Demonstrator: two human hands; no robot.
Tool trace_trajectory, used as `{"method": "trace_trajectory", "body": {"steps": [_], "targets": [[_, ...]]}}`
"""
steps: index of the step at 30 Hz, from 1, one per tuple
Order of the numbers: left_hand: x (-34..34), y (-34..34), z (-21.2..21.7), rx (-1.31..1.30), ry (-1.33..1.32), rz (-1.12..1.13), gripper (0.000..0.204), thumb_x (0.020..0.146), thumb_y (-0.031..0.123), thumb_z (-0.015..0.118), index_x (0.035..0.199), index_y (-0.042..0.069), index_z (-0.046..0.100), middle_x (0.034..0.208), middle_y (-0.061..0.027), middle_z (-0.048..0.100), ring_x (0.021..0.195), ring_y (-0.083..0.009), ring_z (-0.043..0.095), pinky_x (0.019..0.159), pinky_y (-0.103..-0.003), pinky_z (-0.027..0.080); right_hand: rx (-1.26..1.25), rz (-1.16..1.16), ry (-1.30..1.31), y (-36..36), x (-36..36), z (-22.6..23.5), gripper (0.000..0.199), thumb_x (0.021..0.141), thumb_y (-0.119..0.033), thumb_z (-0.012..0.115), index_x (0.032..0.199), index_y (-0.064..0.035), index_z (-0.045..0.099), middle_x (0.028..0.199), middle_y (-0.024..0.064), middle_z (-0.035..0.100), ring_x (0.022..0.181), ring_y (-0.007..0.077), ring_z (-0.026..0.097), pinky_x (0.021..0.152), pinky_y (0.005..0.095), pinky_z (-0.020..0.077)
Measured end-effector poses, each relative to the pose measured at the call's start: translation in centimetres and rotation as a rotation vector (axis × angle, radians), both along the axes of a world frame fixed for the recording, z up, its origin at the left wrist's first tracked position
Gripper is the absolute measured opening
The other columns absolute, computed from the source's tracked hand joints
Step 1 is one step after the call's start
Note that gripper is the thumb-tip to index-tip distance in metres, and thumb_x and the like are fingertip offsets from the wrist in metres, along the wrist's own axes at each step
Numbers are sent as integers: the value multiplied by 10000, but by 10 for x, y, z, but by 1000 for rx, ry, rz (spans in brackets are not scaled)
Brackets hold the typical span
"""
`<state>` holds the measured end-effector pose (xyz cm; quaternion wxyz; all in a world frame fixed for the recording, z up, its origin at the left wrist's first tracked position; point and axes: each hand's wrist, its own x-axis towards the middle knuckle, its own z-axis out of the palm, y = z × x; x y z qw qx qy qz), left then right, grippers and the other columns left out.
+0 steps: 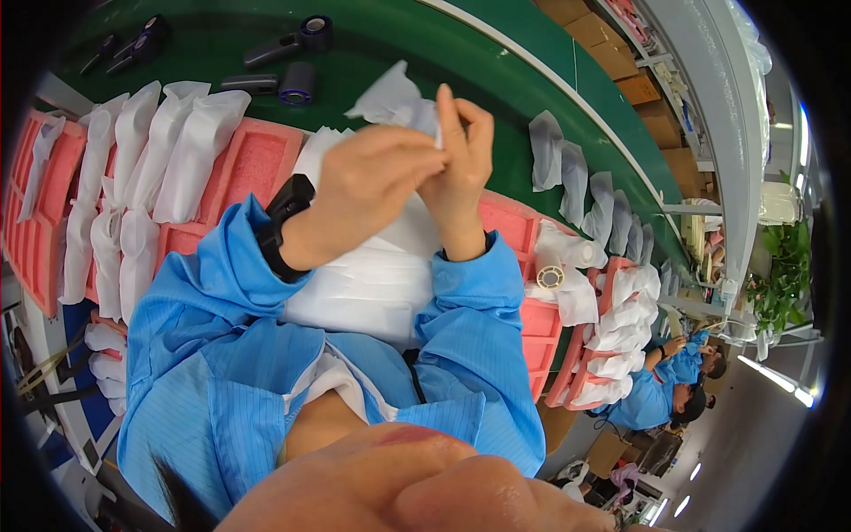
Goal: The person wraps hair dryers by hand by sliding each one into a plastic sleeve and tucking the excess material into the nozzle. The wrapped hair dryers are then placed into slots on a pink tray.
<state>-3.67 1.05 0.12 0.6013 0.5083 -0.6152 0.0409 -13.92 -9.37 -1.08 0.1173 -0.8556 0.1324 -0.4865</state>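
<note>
Both the left hand [377,182] and right hand [461,160] pinched one thin white foam pouch [394,97] at twelve o'clock; a hard tug risked tearing it.

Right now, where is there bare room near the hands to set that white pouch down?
Bare green belt lies beyond both hands, between the dark devices and the row of white pouches. The pink tray cell left of the hands is bare too. Crowded: the filled tray at left and the pouch stack under the wrists.

A green conveyor belt [532,106] ran across my upper frame; ceiling strip lights [776,377] glowed at lower right.
</note>
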Motion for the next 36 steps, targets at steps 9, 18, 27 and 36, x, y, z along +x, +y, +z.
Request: {"method": "trace_trajectory", "body": {"steps": [9, 18, 27, 36], "targets": [[6, -10, 13, 250, 56, -14, 425, 689, -37, 701, 1093, 81, 646, 1135, -118, 587, 922, -262, 631, 716, -319, 529, 424, 87, -174, 6, -1, -4, 640, 624, -52, 789, 1197, -1, 511, 1090, 159, 497, 1008, 284, 545, 791, 342, 494], [56, -10, 16, 89, 406, -503, 458, 677, 105, 798, 1102, 121, 628, 1212, -64, 524, 1035, -201, 572, 824, -290, 475, 613, 388, 186, 6, -5, 6, 455, 709, -34, 724, 1121, 13, 539, 961, 63, 594, 913, 195, 599, 804, 305, 498], [29, -14, 8, -122, 364, 48, 436, 668, 171, 830, 1050, 86, 636, 1206, -71, 515, 1087, -220, 508, 875, -309, 432, 144, -191, 215, 1, -7, 0, 398, 725, -23, 697, 1088, 8, 534, 924, 136, 624, 783, 264, 650, 678, 327, 502], [37, -8, 13, -94, 4, 278, 142, 708, 128, 797, 746, 65, 675, 1094, -58, 559, 1007, -214, 535, 815, -302, 440, 443, -60, 138, 8, -9, 4, 334, 750, -39, 705, 1033, 19, 538, 914, 125, 626, 745, 210, 627, 652, 296, 481]]}}
